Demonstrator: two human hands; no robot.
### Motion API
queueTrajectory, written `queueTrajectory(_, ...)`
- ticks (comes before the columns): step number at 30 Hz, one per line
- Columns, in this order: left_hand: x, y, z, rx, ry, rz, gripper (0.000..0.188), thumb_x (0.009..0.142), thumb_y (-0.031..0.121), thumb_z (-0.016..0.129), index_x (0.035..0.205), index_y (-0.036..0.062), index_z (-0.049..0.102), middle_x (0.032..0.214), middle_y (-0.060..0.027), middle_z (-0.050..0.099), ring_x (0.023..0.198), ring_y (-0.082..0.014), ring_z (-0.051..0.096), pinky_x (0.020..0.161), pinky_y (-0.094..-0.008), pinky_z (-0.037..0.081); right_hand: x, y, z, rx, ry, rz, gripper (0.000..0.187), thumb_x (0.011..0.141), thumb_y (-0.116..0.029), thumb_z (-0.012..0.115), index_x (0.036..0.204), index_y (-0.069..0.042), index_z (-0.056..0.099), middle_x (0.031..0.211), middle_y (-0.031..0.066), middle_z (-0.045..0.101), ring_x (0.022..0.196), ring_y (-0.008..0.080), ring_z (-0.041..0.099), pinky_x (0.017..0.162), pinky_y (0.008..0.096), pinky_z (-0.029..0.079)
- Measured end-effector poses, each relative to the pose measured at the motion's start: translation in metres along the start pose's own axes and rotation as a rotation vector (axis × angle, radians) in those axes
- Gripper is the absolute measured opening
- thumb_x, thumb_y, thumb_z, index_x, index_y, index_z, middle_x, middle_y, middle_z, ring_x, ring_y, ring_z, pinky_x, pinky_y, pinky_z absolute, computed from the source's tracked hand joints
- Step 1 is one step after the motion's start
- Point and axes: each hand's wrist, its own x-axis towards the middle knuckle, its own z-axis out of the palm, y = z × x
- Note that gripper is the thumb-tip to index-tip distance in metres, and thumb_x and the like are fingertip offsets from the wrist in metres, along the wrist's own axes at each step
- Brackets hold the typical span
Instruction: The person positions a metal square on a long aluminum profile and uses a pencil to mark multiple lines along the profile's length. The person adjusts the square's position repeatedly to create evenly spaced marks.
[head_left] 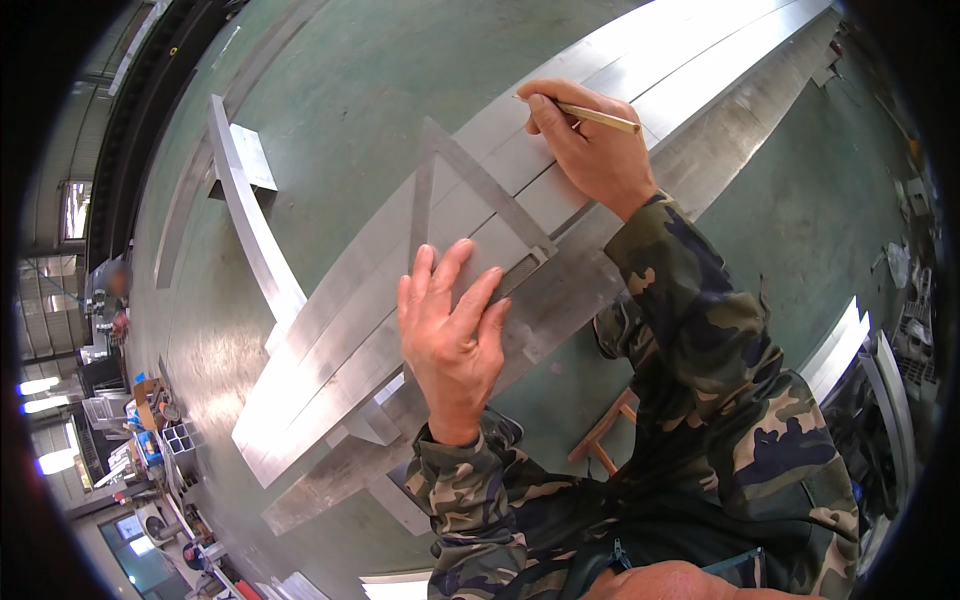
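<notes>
In the head view, several long silver metal bars (360,310) lie side by side, running diagonally from the lower left of the frame to the upper right, with dark seams between them. A flat grey triangular frame (490,190) lies across the bars at the centre of the frame, one corner reaching past their upper edge.

The left hand (450,340), just below centre, is spread palm down with its fingers apart, over the lower part of the triangular frame; it grasps nothing that shows, and I cannot tell how firmly it presses. The right hand (595,145), right of upper centre, pinches a slim wooden pencil (605,118) between thumb and fingers, above the bars. The pencil's thin end points left; whether it touches the metal I cannot tell.

Camouflage sleeves (700,280) cover both forearms. A duller grey beam (575,285) runs alongside, below the bars. At upper left, a narrow metal strip (243,195) stretches down toward the bars, beside a small metal block (255,155). The green floor (380,70) spreads around them, and a reddish-brown wooden stand (600,435) shows at lower centre-right.
</notes>
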Motion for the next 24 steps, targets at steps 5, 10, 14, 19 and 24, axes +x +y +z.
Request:
queueTrajectory(5,-0.002,-0.005,0.0,0.009,-0.003,-0.016,0.035,0.082,0.006,0.087,0.116,0.0137,0.083,0.145,-0.0067,0.072,0.149,-0.0377,0.055,0.124,-0.0544,0.038,0.005,-0.016,0.002,0.168,-0.084,0.092,0.019,0.102,-0.019,0.07,0.112,-0.006,0.08,0.081,0.0066,0.076,0.067,0.0157,0.067,0.067,0.0314,0.055)
queueTrajectory(10,-0.006,-0.006,-0.003,0.036,-0.003,-0.026,0.036,0.082,0.007,0.088,0.117,0.0131,0.082,0.149,-0.0077,0.069,0.147,-0.0375,0.056,0.123,-0.0565,0.038,0.011,-0.028,0.015,0.152,-0.187,0.062,0.017,0.1,-0.018,0.071,0.107,-0.004,0.078,0.083,0.0086,0.076,0.07,0.0184,0.069,0.069,0.0326,0.056)
queueTrajectory(14,0.0,0.001,0.002,0.009,0.005,-0.028,0.04,0.079,0.007,0.088,0.118,0.0075,0.078,0.152,-0.0128,0.065,0.142,-0.037,0.059,0.121,-0.0551,0.04,0.014,-0.027,0.012,0.088,-0.275,0.057,0.017,0.099,-0.019,0.071,0.106,-0.004,0.077,0.084,0.0109,0.077,0.072,0.0242,0.071,0.07,0.0344,0.057)
queueTrajectory(19,-0.001,-0.001,0.003,0.013,0.002,-0.041,0.046,0.078,0.006,0.088,0.121,0.0023,0.073,0.155,-0.0164,0.062,0.141,-0.0374,0.06,0.12,-0.054,0.041,0.009,-0.022,0.022,0.058,-0.357,0.056,0.018,0.104,-0.018,0.068,0.112,-0.004,0.076,0.087,0.0051,0.077,0.078,0.0143,0.07,0.074,0.0301,0.054)
queueTrajectory(24,-0.002,-0.001,0.0,0.03,0.001,-0.036,0.046,0.078,0.007,0.088,0.122,0.0037,0.073,0.156,-0.0154,0.061,0.143,-0.0368,0.059,0.121,-0.0551,0.041,0.009,-0.026,0.023,0.048,-0.364,0.066,0.019,0.104,-0.019,0.069,0.114,-0.005,0.076,0.089,0.0065,0.078,0.079,0.0167,0.072,0.076,0.0308,0.056)
